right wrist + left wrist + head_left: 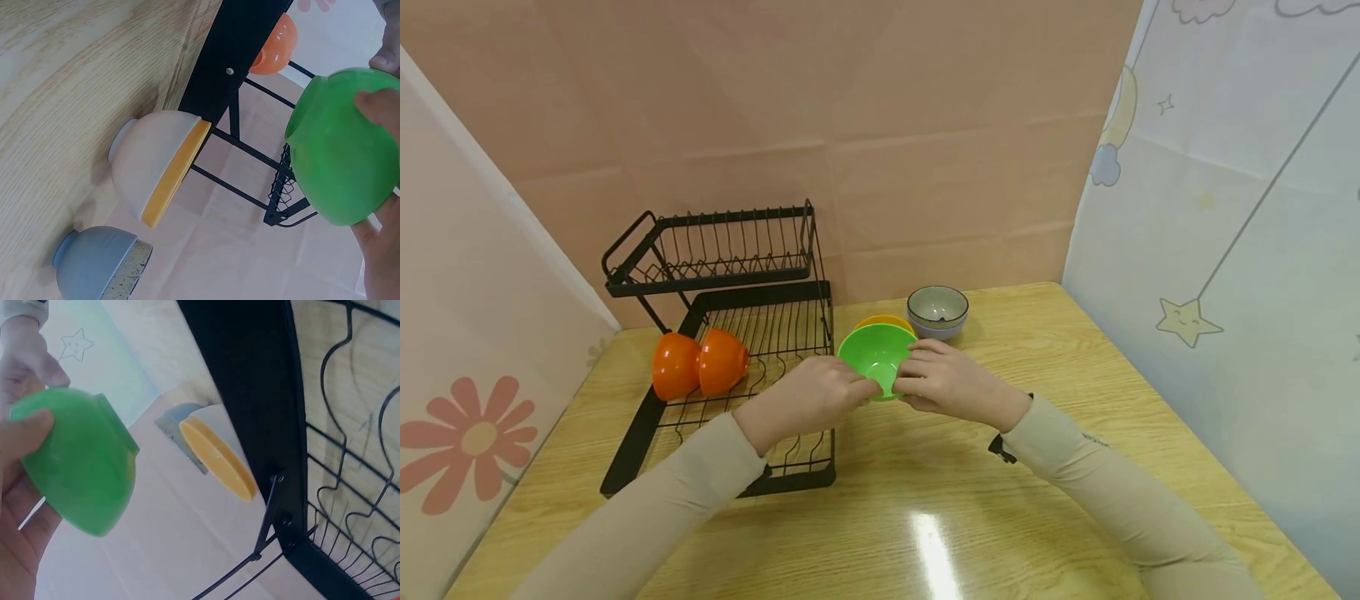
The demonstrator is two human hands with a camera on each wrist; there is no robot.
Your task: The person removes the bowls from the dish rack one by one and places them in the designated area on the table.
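Observation:
A bright green bowl [874, 348] is held up off the table between both hands, tilted so its inside faces the head view. My left hand [820, 392] grips its left rim, thumb on the outer wall, as the left wrist view shows of the green bowl [84, 459]. On the opposite side my right hand [951, 382] pinches the rim with thumb and fingers. In the right wrist view the underside and foot ring of the green bowl [344, 150] show. Behind it, partly hidden, stands a bowl with a yellow inside [886, 319] and a pale outside [153, 156].
At left stands a black two-tier dish rack [820, 479]. Two orange bowls [676, 367] lean on their sides in its lower tier. A blue-grey bowl [937, 308] with a speckled inside sits at the back of the wooden table [1045, 333], near the cloth backdrop.

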